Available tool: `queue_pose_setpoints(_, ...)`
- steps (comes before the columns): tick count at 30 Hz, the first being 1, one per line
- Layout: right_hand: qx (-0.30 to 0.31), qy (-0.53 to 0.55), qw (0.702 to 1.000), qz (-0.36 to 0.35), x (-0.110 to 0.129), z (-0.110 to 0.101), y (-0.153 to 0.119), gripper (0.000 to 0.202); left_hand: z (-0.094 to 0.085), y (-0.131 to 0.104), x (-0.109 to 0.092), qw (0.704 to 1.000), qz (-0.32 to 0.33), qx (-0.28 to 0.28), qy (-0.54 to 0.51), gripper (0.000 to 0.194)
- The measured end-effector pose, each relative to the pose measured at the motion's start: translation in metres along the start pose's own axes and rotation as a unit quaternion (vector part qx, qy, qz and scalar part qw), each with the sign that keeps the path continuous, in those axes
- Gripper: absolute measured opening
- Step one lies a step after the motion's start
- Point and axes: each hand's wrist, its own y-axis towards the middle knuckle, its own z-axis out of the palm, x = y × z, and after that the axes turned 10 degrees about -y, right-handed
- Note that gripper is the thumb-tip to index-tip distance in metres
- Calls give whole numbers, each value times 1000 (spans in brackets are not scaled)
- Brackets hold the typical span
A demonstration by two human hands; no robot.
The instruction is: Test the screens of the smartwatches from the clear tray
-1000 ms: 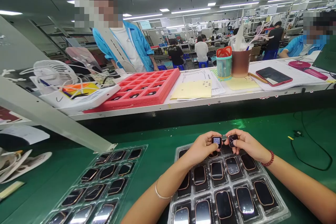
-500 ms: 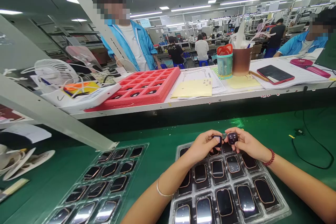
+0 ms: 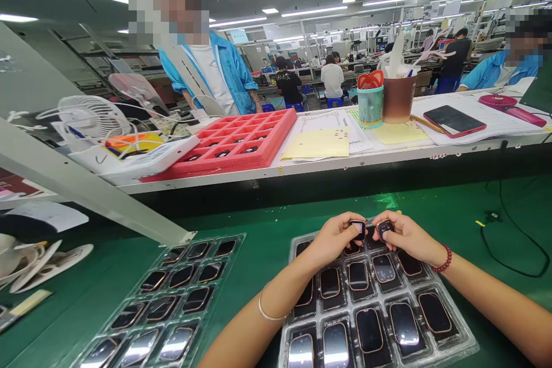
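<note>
Above the far rows of a clear plastic tray (image 3: pixel 463 336), both my hands are raised close together. My left hand (image 3: pixel 338 238) is closed on a small smartwatch body (image 3: pixel 357 230) with a lit patch on its dark face, thumb across its front. A second smartwatch body (image 3: pixel 385 230), showing small lit marks, is pinched between thumb and fingers of my right hand (image 3: pixel 407 236). A small gap separates the two watches. Below them, the tray's pockets hold several dark, gold-rimmed watch faces (image 3: pixel 369 330); my hands hide part of the far row.
Left on the green mat (image 3: pixel 254 276) lies another tray of watch faces (image 3: pixel 161 309). A shelf (image 3: pixel 302 168) behind carries a red foam tray (image 3: pixel 276 144), papers, cups and a phone (image 3: pixel 455 121). A slanted white post (image 3: pixel 142 207) stands left; a black cable (image 3: pixel 513 270) lies right. Co-workers stand beyond.
My right hand has moved slightly right, tilting its watch and widening the gap from the left one. My left hand stays nearly still. The person behind the shelf has shifted slightly left.
</note>
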Motion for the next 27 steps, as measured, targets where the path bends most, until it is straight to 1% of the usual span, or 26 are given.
queue_pose_setpoints(2,7,-11,1000,-6,1,0,-1,28,0,0,0,1000,-1,-2,1,35)
queue_pose_setpoints(6,22,29,999,6,1,-1,-1,39,1,0,-1,1000,-11,-7,8,32)
queue_pose_setpoints(11,25,21,999,1,1,-2,0,34,1,0,-1,1000,-9,-4,20,30)
queue_pose_setpoints(16,28,39,999,-5,-2,-1,0,43,0,0,1,1000,-5,-2,20,29)
queue_pose_setpoints(18,27,42,999,3,-3,-2,0,40,0,0,1,1000,-5,-3,16,30)
queue_pose_setpoints(20,21,55,998,15,-4,-2,0,30,0,0,1,1000,-7,-3,14,31)
queue_pose_setpoints(21,14,69,997,21,-5,-3,0,28,0,0,1,1000,-8,-4,15,31)
queue_pose_setpoints(24,-6,106,994,28,-5,-3,1,34,0,0,0,1000,-9,-5,17,28)
queue_pose_setpoints(26,-12,94,995,26,-4,-2,1,32,0,0,1,1000,-8,-6,8,27)
queue_pose_setpoints(27,-12,82,996,24,-4,-2,1,36,0,0,1,1000,-7,-6,1,27)
